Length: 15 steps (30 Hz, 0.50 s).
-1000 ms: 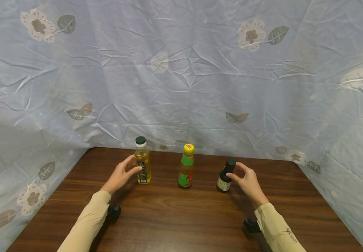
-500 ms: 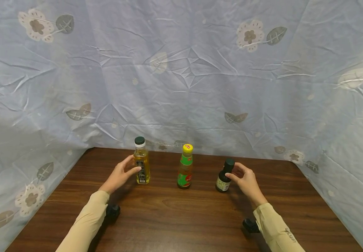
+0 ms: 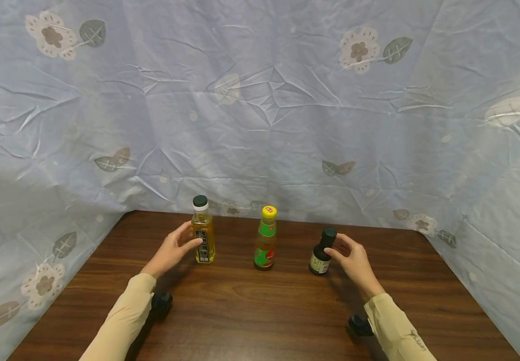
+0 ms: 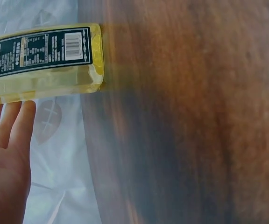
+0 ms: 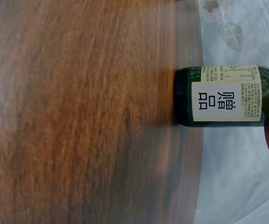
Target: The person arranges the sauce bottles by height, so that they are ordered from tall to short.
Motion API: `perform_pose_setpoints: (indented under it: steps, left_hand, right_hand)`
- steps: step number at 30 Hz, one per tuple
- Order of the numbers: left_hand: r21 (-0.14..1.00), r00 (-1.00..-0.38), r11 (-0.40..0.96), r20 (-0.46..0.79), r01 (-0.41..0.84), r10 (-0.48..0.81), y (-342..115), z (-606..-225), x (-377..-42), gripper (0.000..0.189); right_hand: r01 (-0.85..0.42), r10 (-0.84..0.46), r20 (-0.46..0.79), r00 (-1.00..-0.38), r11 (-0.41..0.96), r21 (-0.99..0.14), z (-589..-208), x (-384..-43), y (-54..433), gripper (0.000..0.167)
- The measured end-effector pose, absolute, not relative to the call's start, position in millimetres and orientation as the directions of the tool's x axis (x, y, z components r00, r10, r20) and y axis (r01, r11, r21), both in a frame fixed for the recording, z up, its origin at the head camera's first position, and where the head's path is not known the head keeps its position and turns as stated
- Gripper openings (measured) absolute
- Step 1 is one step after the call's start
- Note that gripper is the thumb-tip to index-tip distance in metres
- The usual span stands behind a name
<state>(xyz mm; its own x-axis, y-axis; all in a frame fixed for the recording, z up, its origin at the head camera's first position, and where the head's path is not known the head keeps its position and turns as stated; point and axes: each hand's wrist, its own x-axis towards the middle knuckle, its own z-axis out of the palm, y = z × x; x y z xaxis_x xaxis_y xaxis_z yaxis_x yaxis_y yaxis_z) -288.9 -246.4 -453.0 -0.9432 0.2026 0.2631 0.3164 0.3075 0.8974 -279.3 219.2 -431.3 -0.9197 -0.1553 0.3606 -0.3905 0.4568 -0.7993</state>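
Note:
On the left of the table stands a clear bottle of yellow cooking oil point(image 3: 204, 254) with a dark green cap. My left hand point(image 3: 171, 251) holds it from the left side, thumb across its front label. Fingertips point(image 4: 28, 108) meet its side in the left wrist view. At the right, a small dark sauce bottle point(image 3: 320, 263) with a black cap and pale label point(image 5: 225, 98) stands upright. My right hand point(image 3: 354, 259) pinches it near the neck, thumb in front. Between them is a green-labelled bottle point(image 3: 265, 244) with a yellow cap, touched by neither hand.
The brown wooden table point(image 3: 241, 311) carries all three bottles in a row towards its far edge. Pale blue flowered cloth point(image 3: 260, 125) hangs behind it and at both sides. Black wrist cameras point(image 3: 162, 303) sit under both forearms.

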Motion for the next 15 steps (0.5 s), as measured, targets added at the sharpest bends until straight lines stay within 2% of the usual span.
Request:
perform_pose_setpoints:
  steps: [9,15]
  left_hand:
    - [0.887,-0.946,0.333,0.281,0.321,0.164,-243.3,-456.6,-281.9,0.064]
    - [0.844,-0.962,0.463,0.232,0.272,0.142,-238.8,-450.8,-265.2,0.08]
  right_hand:
    - [-0.413,-0.168,0.379,-0.91,0.452,-0.79,-438.6,-277.9,224.7,0.048]
    - [-0.443,-0.186,0.402,-0.896,0.413,-0.796,-435.4,-267.7,227.3,0.053]
